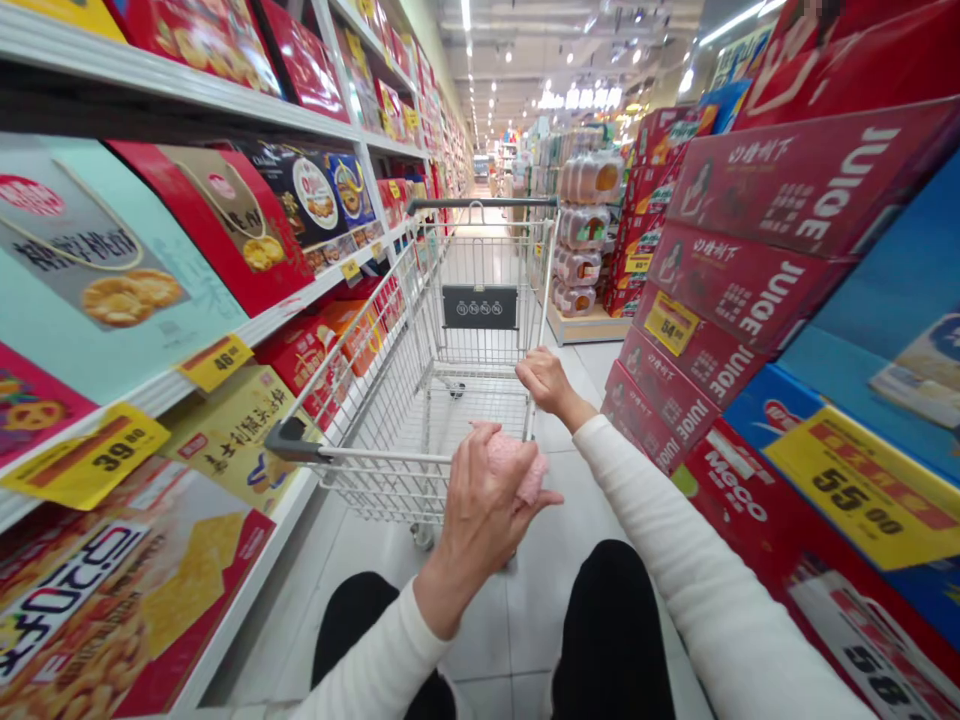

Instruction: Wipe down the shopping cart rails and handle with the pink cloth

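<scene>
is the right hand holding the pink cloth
No, the pink cloth is in the left hand at the cart handle; the right hand grips the cart's side rim.

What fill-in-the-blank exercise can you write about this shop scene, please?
The left hand holds a ___ cloth at the near rim of the cart.
The right hand grips the cart's ___ side.
The red boxes on the right bear the word ___.
Missing words: pink; right; JUICE.

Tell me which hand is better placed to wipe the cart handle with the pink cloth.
Left, I'd say. The left hand holds the pink cloth right by the cart handle; the right hand is farther forward, gripping the cart's side rim.
</scene>
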Tool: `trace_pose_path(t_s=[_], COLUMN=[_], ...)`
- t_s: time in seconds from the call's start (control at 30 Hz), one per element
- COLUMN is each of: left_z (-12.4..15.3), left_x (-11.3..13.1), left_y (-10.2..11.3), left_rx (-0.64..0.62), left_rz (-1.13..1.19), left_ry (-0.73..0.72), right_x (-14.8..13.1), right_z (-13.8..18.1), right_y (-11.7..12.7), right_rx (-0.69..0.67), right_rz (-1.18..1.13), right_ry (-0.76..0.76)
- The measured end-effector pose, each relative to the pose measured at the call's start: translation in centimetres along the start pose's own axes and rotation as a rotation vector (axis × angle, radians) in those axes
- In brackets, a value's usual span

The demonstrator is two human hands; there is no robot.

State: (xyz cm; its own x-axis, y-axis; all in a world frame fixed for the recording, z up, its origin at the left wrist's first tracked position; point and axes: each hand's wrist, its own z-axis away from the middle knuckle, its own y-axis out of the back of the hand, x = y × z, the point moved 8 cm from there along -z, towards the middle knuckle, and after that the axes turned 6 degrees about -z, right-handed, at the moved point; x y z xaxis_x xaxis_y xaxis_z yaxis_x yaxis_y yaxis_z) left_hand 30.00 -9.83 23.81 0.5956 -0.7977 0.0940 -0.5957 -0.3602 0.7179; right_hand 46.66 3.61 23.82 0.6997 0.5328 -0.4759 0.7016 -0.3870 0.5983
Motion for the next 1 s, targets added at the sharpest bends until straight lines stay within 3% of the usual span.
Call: trace_pose_path(t_s=[0.23, 0.4, 0.53, 0.63, 0.73, 0.83, 1.0], left_z=[-3.2, -6.2, -9.7, -10.8, -9.9, -7.9, -4.2], left_x=[1.2, 0.8, 0.1, -0.1, 0.8, 1.2, -0.7], left_y=[-1.7, -4.6, -7.1, -7.9, -6.6, -3.8, 0.5], left_rx=[-0.235, -0.428, -0.502, -0.543, -0.573, -0.578, -0.44], left_rz=[-0.015, -0.02, -0.021, -0.029, -0.006, 0.041, 0.063], left_ry=[0.015, 0.084, 0.155, 0.159, 0.056, -0.018, -0.069], right_x=[0.6, 0.7, 1.4, 2.2, 2.1, 1.9, 1.7], right_z=[0.1, -0.4, -1.3, -1.7, -2.0, -2.1, -1.7], right_y=[-0.1, 0.5, 1.1, 1.0, 1.0, 0.7, 0.9], right_rx=[0.029, -0.034, -0.155, -0.18, -0.179, -0.187, -0.178], right_rz=[-0.059, -0.127, -0.465, -0.651, -0.559, -0.473, -0.321], right_ry=[-0.034, -0.04, -0.195, -0.338, -0.282, -0.206, -0.182])
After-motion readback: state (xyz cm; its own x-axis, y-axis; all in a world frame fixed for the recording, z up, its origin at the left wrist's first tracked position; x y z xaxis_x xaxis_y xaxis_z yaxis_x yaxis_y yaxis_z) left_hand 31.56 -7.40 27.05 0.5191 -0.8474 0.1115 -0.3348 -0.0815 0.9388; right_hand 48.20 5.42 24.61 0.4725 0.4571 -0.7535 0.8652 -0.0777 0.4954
